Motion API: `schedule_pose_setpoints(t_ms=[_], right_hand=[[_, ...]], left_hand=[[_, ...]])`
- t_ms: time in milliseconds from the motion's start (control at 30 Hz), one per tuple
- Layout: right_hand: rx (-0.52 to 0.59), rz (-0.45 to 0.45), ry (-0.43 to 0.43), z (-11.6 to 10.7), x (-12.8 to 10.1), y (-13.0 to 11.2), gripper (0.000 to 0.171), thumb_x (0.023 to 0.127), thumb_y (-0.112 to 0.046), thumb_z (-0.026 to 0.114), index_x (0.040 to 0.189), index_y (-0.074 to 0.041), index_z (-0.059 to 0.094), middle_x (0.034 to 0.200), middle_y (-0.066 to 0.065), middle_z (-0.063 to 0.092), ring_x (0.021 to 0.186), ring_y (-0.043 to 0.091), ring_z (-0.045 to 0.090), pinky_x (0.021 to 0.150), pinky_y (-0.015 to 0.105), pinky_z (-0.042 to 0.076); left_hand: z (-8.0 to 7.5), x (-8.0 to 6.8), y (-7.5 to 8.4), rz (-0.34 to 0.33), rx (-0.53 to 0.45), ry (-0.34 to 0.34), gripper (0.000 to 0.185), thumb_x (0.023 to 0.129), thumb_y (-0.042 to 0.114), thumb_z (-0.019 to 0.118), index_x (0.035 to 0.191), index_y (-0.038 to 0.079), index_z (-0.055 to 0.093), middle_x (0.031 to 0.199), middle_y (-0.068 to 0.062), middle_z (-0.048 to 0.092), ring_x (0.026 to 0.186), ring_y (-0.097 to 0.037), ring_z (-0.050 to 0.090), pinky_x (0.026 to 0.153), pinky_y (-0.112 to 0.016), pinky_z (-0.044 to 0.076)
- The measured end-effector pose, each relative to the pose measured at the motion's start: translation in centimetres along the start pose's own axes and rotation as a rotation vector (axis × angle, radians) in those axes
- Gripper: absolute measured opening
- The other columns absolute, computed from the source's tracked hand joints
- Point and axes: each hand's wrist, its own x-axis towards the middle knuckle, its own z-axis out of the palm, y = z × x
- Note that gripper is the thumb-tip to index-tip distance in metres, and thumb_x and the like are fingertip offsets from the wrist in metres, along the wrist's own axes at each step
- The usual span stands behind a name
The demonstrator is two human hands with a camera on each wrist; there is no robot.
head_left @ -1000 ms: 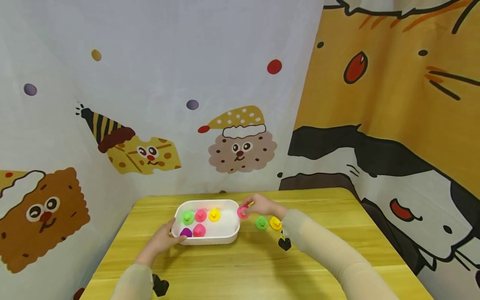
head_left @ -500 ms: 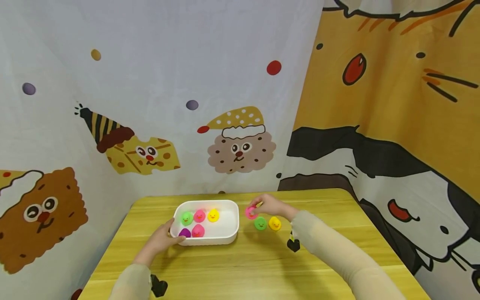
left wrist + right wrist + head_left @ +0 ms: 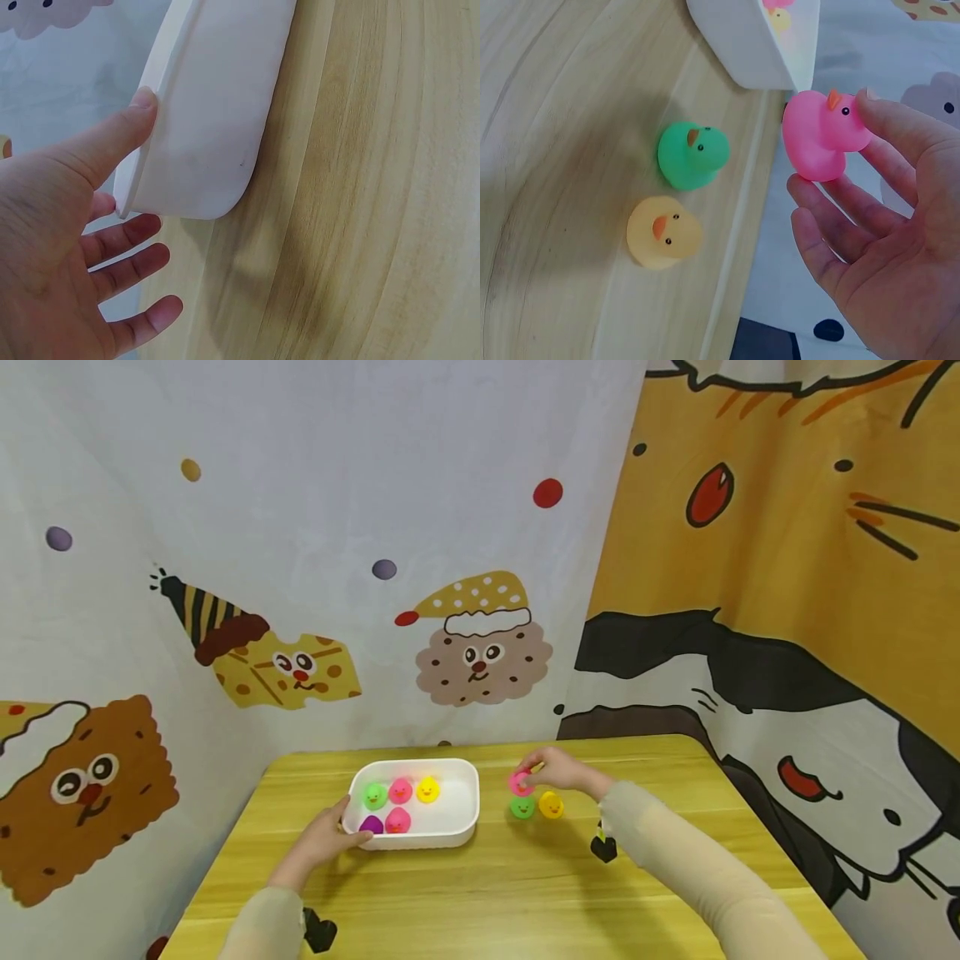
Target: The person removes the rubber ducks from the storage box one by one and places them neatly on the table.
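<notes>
A white tub (image 3: 463,821) stands on the wooden table (image 3: 487,893), with several rubber ducks in it: green (image 3: 375,794), pink (image 3: 401,790), yellow (image 3: 428,789), purple (image 3: 371,824) and another pink (image 3: 397,820). My left hand (image 3: 337,831) rests at the tub's front left corner, its thumb (image 3: 124,127) on the rim (image 3: 161,82) and the fingers straight beside it. To the right of the tub, my right hand (image 3: 542,771) pinches a pink duck (image 3: 521,782) (image 3: 825,135) between thumb and fingers (image 3: 832,202). This duck hangs just above a green duck (image 3: 522,807) (image 3: 692,155) and a yellow duck (image 3: 551,805) (image 3: 664,231), both on the table.
Cloth backdrops printed with cartoons close the table in at the back (image 3: 375,568) and on the right (image 3: 787,610). Black wrist mounts (image 3: 604,847) (image 3: 321,933) hang under both sleeves. Bare wood lies in front of the tub and to the right of the loose ducks.
My right hand has carried the pink duck to the right, from the tub's right rim to above the green duck on the table. The left hand and the tub have stayed put.
</notes>
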Motion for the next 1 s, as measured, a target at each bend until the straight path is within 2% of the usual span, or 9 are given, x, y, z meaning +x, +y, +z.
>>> schedule_pose_setpoints(t_ms=[333,567,1000], right_hand=[[0.004,0.009,0.035,-1.3,-0.6,1.0,0.020,0.078,-0.023,0.068,0.096,-0.015,0.067,0.099,-0.001,0.062,0.096,0.020,0.052,0.081,0.038,0.044],[0.022,0.025,0.040,-1.8,-1.0,1.5,0.021,0.077,-0.023,0.068,0.096,-0.013,0.067,0.098,-0.001,0.062,0.095,0.020,0.053,0.081,0.038,0.043],[0.020,0.048,0.063,-2.5,-2.2,2.3,0.020,0.078,-0.018,0.067,0.095,-0.008,0.067,0.096,0.002,0.062,0.092,0.022,0.053,0.078,0.038,0.043]], left_hand=[[0.3,0.2,-0.1,-0.006,0.016,-0.001,0.104,0.067,0.058,0.064,0.139,-0.001,0.018,0.130,-0.029,0.034,0.117,-0.042,0.033,0.093,-0.056,0.026],[0.2,-0.1,0.2,-0.014,0.012,-0.002,0.099,0.070,0.052,0.066,0.139,-0.002,0.018,0.129,-0.031,0.032,0.116,-0.045,0.031,0.093,-0.057,0.026],[0.2,-0.4,0.6,-0.016,0.037,0.006,0.102,0.069,0.057,0.063,0.138,-0.003,0.018,0.127,-0.032,0.034,0.115,-0.045,0.034,0.092,-0.056,0.028]])
